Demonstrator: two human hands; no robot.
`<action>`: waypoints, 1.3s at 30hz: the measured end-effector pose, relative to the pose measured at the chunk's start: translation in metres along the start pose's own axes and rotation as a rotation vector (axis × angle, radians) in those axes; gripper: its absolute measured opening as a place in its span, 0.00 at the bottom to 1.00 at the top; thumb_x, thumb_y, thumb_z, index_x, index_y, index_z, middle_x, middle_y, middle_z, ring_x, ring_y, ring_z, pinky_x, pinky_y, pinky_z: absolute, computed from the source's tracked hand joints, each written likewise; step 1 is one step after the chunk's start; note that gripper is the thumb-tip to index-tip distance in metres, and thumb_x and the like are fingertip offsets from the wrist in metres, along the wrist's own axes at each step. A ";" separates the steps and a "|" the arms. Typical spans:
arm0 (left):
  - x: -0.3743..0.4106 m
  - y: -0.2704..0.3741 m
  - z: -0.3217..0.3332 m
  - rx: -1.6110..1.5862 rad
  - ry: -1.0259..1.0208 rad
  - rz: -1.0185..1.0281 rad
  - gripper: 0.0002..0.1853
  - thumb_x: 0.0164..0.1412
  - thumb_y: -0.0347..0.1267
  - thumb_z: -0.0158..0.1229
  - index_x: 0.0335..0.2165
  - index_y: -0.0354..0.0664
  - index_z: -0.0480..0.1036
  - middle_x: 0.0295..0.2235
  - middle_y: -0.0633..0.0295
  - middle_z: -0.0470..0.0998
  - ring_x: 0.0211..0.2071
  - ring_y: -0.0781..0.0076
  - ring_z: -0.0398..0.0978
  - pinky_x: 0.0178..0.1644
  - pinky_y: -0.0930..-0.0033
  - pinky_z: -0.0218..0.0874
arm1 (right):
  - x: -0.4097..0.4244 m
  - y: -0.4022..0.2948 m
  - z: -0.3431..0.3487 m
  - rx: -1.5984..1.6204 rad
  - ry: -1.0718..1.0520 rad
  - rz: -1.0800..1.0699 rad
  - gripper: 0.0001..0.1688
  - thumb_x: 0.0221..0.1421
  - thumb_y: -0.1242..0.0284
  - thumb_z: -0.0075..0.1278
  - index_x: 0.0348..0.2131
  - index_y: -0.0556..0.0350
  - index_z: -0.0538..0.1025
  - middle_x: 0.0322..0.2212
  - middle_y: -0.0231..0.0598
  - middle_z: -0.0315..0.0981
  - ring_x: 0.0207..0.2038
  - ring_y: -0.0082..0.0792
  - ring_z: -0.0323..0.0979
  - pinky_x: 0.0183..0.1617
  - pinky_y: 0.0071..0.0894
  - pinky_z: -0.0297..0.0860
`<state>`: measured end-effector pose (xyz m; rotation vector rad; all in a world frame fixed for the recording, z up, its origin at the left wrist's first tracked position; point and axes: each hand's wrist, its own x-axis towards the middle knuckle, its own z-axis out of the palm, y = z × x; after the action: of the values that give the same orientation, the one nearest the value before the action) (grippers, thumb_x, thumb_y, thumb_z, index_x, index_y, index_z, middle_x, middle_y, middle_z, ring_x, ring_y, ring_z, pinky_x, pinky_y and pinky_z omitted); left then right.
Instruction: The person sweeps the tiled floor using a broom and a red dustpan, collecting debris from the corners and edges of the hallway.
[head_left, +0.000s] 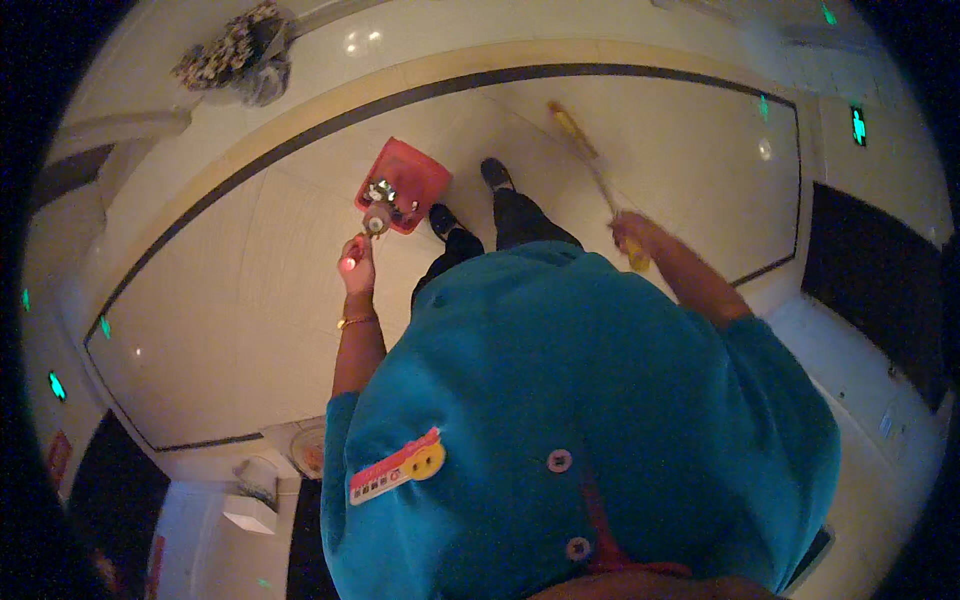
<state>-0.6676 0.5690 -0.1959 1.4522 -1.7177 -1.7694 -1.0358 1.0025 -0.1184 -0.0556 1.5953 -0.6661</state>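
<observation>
With my left hand (357, 262) I grip the upper end of a handle joined to a red plastic dustpan (412, 176), which is at the floor left of my shoes. Shiny crumpled litter (380, 191) lies in the pan near its handle side. My right hand (637, 231) is closed around the handle of a long thin tool (600, 180), probably a broom, blurred. Its yellowish far end (571, 127) points up and away to the right of my feet. A yellow piece (639, 259) of it shows below that hand.
A dark stripe (525, 73) borders the pale tiled floor (247, 300). A wrapped bouquet (240, 56) stands at the upper left. Dark mats or panels (874, 285) are at both sides, with lit green signs (858, 126). A white box (250, 514) is at the lower left.
</observation>
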 end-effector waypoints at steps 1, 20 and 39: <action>0.000 -0.013 -0.001 0.049 0.043 0.043 0.10 0.53 0.31 0.55 0.31 0.34 0.69 0.25 0.67 0.72 0.26 0.83 0.68 0.32 0.82 0.59 | -0.010 0.003 0.026 -0.186 0.020 -0.119 0.15 0.50 0.61 0.42 0.22 0.52 0.69 0.15 0.37 0.65 0.15 0.36 0.62 0.19 0.37 0.60; -0.121 -0.043 -0.049 -0.380 0.411 -0.170 0.09 0.54 0.30 0.53 0.32 0.36 0.69 0.22 0.69 0.69 0.22 0.82 0.64 0.26 0.80 0.56 | 0.117 -0.292 0.156 -0.944 0.096 -0.291 0.16 0.40 0.70 0.50 0.33 0.56 0.72 0.17 0.43 0.68 0.21 0.35 0.68 0.23 0.37 0.65; -0.185 -0.099 -0.042 -0.371 0.801 -0.186 0.08 0.53 0.31 0.54 0.26 0.36 0.70 0.22 0.67 0.71 0.24 0.80 0.67 0.29 0.79 0.59 | -0.006 -0.264 0.228 -0.856 -0.608 -0.010 0.24 0.47 0.71 0.47 0.45 0.57 0.66 0.29 0.35 0.71 0.27 0.26 0.69 0.29 0.26 0.67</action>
<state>-0.5075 0.7118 -0.1898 1.8231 -0.8286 -1.2082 -0.9150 0.7005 0.0072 -0.8175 1.1755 0.0814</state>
